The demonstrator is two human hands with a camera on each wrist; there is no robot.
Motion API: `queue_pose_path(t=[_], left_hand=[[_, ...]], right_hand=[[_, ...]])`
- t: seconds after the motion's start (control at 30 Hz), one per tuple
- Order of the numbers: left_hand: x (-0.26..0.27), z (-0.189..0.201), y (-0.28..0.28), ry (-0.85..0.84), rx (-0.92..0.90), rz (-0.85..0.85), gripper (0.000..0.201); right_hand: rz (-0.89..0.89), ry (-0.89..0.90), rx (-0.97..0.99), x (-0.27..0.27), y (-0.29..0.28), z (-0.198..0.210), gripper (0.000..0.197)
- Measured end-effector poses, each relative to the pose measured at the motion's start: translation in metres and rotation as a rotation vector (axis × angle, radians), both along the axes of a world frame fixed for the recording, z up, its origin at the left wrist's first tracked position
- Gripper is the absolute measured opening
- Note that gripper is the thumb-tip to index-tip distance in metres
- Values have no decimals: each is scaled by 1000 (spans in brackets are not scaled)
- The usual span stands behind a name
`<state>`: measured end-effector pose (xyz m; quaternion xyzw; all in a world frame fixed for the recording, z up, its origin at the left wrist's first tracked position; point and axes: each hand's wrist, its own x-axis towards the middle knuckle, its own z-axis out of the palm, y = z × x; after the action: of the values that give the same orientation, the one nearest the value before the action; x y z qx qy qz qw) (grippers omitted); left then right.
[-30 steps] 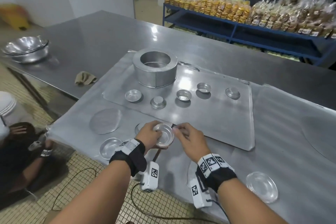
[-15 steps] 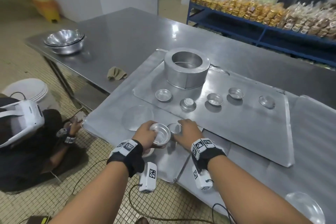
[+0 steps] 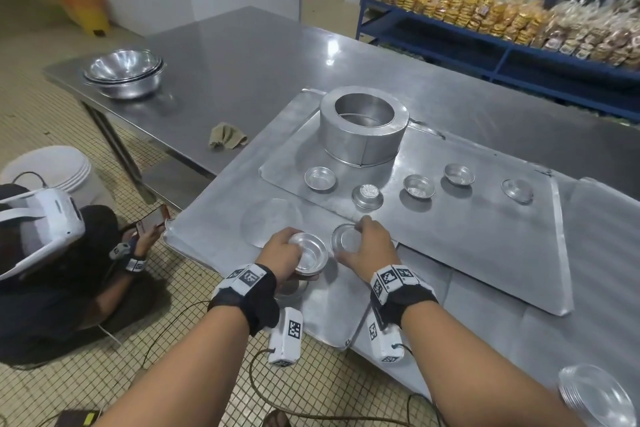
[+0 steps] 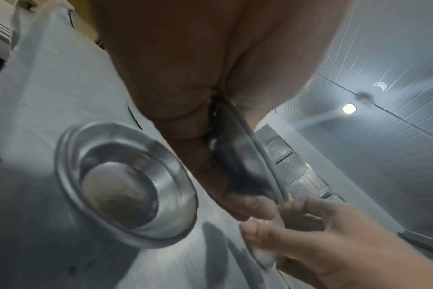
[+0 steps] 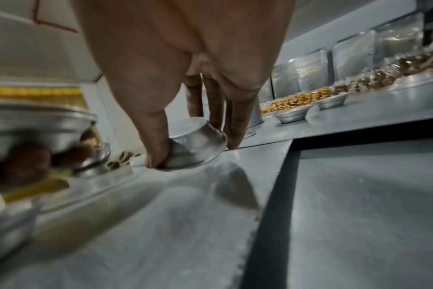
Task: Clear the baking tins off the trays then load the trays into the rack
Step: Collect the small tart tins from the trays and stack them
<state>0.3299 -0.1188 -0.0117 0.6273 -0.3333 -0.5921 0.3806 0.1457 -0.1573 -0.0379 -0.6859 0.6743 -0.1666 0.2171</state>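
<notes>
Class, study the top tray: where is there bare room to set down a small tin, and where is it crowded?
Bare: the top tray's near right stretch, from the row of small tins to its front edge. Crowded: around the big round tin and the near left corner, where the left hand and right hand hold tins.

Five small round baking tins sit loose on the upper tray [image 3: 485, 253]: four upright [image 3: 320, 179] and one upside down [image 3: 367, 197]. Two more small tins are in the hands, one in the left hand [image 3: 282, 253] and one in the right hand [image 3: 369, 248]. One large ring-shaped tin [image 3: 363, 130] stands on that tray. One stack of mixing bowls [image 3: 123, 71] and one folded cloth [image 3: 227, 137] lie on the tabletop [image 3: 242, 55].
</notes>
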Motion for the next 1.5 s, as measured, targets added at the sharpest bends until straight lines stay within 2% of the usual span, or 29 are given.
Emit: queue_pose_path(t=[0.1, 0.2, 0.3, 0.4, 0.47, 0.6, 0.7, 0.87, 0.93, 1.03, 1.1, 1.27, 1.37, 1.5], left_hand=[[-4, 3, -1, 31, 9, 27, 23], [-8, 4, -1, 98, 32, 61, 16], [-13, 5, 0, 159, 51, 63, 31], [-13, 9, 1, 185, 56, 24, 39], [-12, 11, 3, 208, 52, 17, 39], [-6, 12, 7, 195, 33, 0, 23], [3, 10, 10, 134, 2, -16, 24], [20, -1, 13, 44, -42, 30, 27], [27, -5, 15, 22, -54, 58, 29], [38, -7, 17, -22, -72, 77, 31], [44, -6, 19, -23, -75, 87, 32], [58, -8, 23, -27, -86, 107, 35], [64, -9, 25, -27, -74, 136, 35], [69, -12, 26, -41, -67, 181, 38]], right_hand=[[-71, -191, -112, -4, 5, 6, 73], [5, -373, -235, -3, 12, 9, 71], [84, -516, -301, 3, 22, 17, 65], [123, -607, -248, 12, 32, 23, 65], [133, -625, -187, 17, 37, 22, 67], [138, -600, -96, 23, 43, 17, 63], [166, -613, -64, 29, 47, 16, 60], [233, -622, 21, 36, 51, 17, 66], [270, -615, 67, 38, 52, 16, 72], [296, -600, 155, 41, 51, 14, 94], [313, -548, 181, 44, 52, 15, 99], [296, -353, 208, 51, 53, 8, 92], [268, -220, 184, 57, 48, 5, 63], [116, -275, 224, 62, 43, 3, 29]])
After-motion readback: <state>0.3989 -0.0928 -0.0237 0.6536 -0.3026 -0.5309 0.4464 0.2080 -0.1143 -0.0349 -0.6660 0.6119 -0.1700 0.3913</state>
